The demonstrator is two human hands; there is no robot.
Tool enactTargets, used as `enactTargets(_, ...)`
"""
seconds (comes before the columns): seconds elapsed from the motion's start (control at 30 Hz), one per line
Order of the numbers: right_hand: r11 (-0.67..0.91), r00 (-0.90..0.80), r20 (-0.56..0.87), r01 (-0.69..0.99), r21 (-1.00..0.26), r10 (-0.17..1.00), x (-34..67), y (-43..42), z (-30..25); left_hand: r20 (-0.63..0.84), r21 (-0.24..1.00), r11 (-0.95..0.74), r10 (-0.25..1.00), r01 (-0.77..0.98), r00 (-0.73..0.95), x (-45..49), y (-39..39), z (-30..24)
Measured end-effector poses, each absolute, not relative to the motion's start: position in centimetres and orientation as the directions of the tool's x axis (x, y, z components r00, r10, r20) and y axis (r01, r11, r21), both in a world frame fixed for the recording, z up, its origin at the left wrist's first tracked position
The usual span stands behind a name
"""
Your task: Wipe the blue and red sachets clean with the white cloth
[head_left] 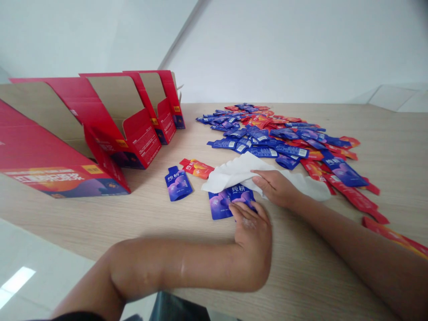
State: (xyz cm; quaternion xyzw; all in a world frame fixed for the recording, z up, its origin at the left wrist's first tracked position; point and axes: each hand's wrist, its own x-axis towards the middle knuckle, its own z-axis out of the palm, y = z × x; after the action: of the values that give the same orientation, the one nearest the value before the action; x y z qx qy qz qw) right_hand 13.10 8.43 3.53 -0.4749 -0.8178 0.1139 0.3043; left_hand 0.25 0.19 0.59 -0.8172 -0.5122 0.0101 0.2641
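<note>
My left hand (252, 225) has its fingers closed over the lower edge of a blue pouch (240, 191) with white lettering. Another blue pouch (220, 207) lies partly under that one on the table. In my right hand (277, 187) is a crumpled white cloth (230, 171), pinched near its middle. The cloth covers the top of both blue pouches and trails off to the right under the wrist. Left of it a red pouch (195, 168) and a single blue pouch (178, 183) lie flat on the table.
Open red cardboard boxes (140, 138) stand in a row on the left. A large heap of blue and red pouches (267, 136) spreads over the wooden table (187, 218) at the back and right. A white wall (301, 53) rises behind.
</note>
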Motion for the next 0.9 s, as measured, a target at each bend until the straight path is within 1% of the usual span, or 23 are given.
enactTargets(0.1, 0.578, -0.403, 0.420, 0.640, -0.506, 0.813, 11.9, 7.2, 4.2, 0.263, -0.425, -0.333, 0.844, 0.841, 0.467, 0.3, 0.1, 0.9)
enactTargets(0.23, 0.635, -0.546, 0.328, 0.616, -0.466, 0.771, 10.8, 6.7, 4.0, 0.234, -0.410, -0.359, 0.847, 0.839, 0.476, 0.3, 0.2, 1.3)
enactTargets(0.3, 0.615, -0.538, 0.301, 0.650, -0.446, 0.787, 11.0, 7.2, 3.5, 0.233, -0.412, -0.363, 0.844, 0.836, 0.482, 0.3, 0.2, 1.3)
enactTargets(0.47, 0.517, -0.413, 0.316, 0.743, -0.425, 0.854, 13.0, 9.1, 2.6, 0.237, -0.439, -0.334, 0.853, 0.834, 0.466, 0.2, 0.2, 1.0)
enactTargets(0.53, 0.497, -0.380, 0.331, 0.752, -0.433, 0.864, 13.6, 9.3, 2.8, 0.227, -0.444, -0.342, 0.851, 0.828, 0.473, 0.2, 0.2, 0.9)
enactTargets(0.63, 0.510, -0.347, 0.394, 0.725, -0.462, 0.851, 13.3, 8.4, 3.7, 0.219, -0.432, -0.354, 0.851, 0.830, 0.477, 0.2, 0.2, 1.0)
enactTargets(0.7, 0.545, -0.367, 0.417, 0.683, -0.486, 0.832, 12.6, 7.6, 4.3, 0.229, -0.418, -0.352, 0.851, 0.838, 0.472, 0.2, 0.2, 1.1)
enactTargets(0.77, 0.587, -0.448, 0.380, 0.644, -0.491, 0.809, 11.9, 6.9, 4.6, 0.246, -0.402, -0.352, 0.848, 0.845, 0.470, 0.2, 0.2, 1.3)
enactTargets(0.83, 0.610, -0.514, 0.329, 0.643, -0.463, 0.792, 11.4, 6.8, 4.4, 0.260, -0.380, -0.356, 0.845, 0.854, 0.468, 0.2, 0.2, 1.4)
enactTargets(0.9, 0.603, -0.515, 0.313, 0.682, -0.414, 0.798, 11.5, 7.3, 3.8, 0.270, -0.358, -0.359, 0.844, 0.862, 0.464, 0.2, 0.2, 1.4)
